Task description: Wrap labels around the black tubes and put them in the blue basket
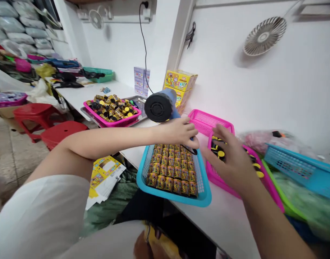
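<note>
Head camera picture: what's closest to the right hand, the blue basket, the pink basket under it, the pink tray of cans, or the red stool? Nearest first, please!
1. Pink basket: right under the right hand.
2. Blue basket: just to its left.
3. Pink tray: farther back, on the left.
4. Red stool: farthest, low on the left.

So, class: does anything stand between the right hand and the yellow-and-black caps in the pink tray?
Nothing visible does. The right hand is spread right at the caps in the pink tray, with no object between them. The hand hides some of the caps.
</note>
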Motion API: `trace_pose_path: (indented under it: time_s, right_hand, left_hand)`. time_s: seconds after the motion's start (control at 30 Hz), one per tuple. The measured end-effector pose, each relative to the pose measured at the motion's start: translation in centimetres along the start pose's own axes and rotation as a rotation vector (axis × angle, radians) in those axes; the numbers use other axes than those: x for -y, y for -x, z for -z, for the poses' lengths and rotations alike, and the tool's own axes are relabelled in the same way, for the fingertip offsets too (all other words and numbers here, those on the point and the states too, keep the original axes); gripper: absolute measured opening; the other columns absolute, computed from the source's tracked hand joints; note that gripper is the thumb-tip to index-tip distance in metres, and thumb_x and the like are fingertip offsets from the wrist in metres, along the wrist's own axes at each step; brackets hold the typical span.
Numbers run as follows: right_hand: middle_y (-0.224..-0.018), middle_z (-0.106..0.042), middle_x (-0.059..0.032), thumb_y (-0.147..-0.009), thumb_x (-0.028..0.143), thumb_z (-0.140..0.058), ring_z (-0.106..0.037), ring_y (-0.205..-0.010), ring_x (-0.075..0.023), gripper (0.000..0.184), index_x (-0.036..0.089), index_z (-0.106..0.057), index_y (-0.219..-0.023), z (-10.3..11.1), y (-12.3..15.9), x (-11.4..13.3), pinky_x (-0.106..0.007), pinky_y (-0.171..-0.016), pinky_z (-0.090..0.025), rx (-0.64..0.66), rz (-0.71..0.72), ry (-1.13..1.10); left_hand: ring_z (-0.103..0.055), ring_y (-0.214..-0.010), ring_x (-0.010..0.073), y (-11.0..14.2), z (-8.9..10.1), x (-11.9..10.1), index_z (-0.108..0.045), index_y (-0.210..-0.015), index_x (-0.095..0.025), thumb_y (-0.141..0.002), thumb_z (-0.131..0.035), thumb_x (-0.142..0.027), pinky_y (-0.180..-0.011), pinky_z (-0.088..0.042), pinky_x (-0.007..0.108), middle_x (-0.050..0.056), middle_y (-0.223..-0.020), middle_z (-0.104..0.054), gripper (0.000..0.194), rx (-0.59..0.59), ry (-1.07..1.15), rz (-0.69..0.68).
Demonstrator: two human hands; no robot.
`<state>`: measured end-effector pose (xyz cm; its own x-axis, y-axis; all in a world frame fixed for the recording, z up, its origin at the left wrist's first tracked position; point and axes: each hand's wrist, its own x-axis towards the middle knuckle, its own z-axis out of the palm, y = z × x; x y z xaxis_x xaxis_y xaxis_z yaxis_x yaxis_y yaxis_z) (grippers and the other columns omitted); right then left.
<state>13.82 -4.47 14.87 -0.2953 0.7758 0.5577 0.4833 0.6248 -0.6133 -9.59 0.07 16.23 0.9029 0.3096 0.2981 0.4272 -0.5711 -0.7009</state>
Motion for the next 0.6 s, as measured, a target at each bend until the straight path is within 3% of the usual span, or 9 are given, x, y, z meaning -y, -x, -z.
trace_pose_path:
  time_s: [0.1,0.17,0.3,0.43,0.5,0.6]
  right_hand:
    - [-0.109,-0.075,-0.0110,-0.069,0.057,-0.084,-0.071,-0.110,-0.0330,0.059,0.023,-0.067,-0.115,-3.1,-5.8,2.2,-0.049,-0.089,-0.064,0.377,-0.220,-0.316]
    - [-0.100,-0.075,-0.0081,-0.061,0.051,-0.091,-0.073,-0.097,-0.0283,0.059,0.021,-0.067,-0.106,-4.1,-7.2,2.4,-0.040,-0.079,-0.064,0.446,-0.292,-0.448]
    - [-0.081,-0.069,-0.0008,-0.060,0.054,-0.092,-0.066,-0.072,-0.0170,0.051,0.021,-0.064,-0.089,-5.0,-7.8,2.9,-0.029,-0.060,-0.056,0.286,-0.368,-0.666]
    - [-0.074,-0.063,0.0021,-0.075,0.044,-0.083,-0.058,-0.065,-0.0103,0.033,0.020,-0.061,-0.077,-5.1,-9.3,4.5,-0.024,-0.062,-0.053,0.060,-0.321,-0.786]
    - [-0.071,-0.061,0.0023,-0.085,0.034,-0.073,-0.056,-0.063,-0.0087,0.022,0.019,-0.060,-0.076,-4.5,-10.1,5.1,-0.023,-0.063,-0.052,0.021,-0.289,-0.783]
    - [-0.072,-0.058,0.0043,-0.083,0.028,-0.073,-0.055,-0.060,-0.0076,0.017,0.019,-0.059,-0.087,-2.9,-11.0,5.1,-0.021,-0.056,-0.048,-0.024,-0.257,-0.815]
  left_hand:
    - [-0.058,-0.105,0.0215,-0.9,0.4,-1.1,-0.072,-0.109,-0.033,-0.101,-0.052,-0.010,-0.093,-0.046,0.036,0.002,-0.109,-0.072,0.032,0.010,0.123,-0.016]
    - [-0.059,-0.107,0.0227,-0.9,0.3,-1.3,-0.073,-0.099,-0.033,-0.097,-0.053,-0.006,-0.098,-0.047,0.037,0.000,-0.105,-0.071,0.035,0.017,0.143,-0.026]
    - [-0.058,-0.121,0.0192,-1.0,1.1,-0.3,-0.071,-0.094,-0.034,-0.088,-0.054,0.008,-0.110,-0.047,0.037,-0.004,-0.122,-0.069,0.045,0.081,0.162,-0.120]
    - [-0.057,-0.127,0.0148,-1.0,5.2,1.4,-0.070,-0.101,-0.036,-0.087,-0.054,0.010,-0.121,-0.040,0.038,-0.006,-0.120,-0.069,0.051,0.127,0.337,-0.004]
    - [-0.060,-0.120,0.0152,0.8,7.5,1.7,-0.069,-0.109,-0.037,-0.094,-0.055,0.000,-0.122,-0.040,0.041,-0.006,-0.110,-0.069,0.043,0.033,0.430,0.094]
    - [-0.063,-0.110,0.0186,6.3,8.3,-0.4,-0.065,-0.118,-0.033,-0.103,-0.054,-0.024,-0.114,-0.046,0.045,-0.002,-0.109,-0.067,0.021,-0.317,0.477,0.462]
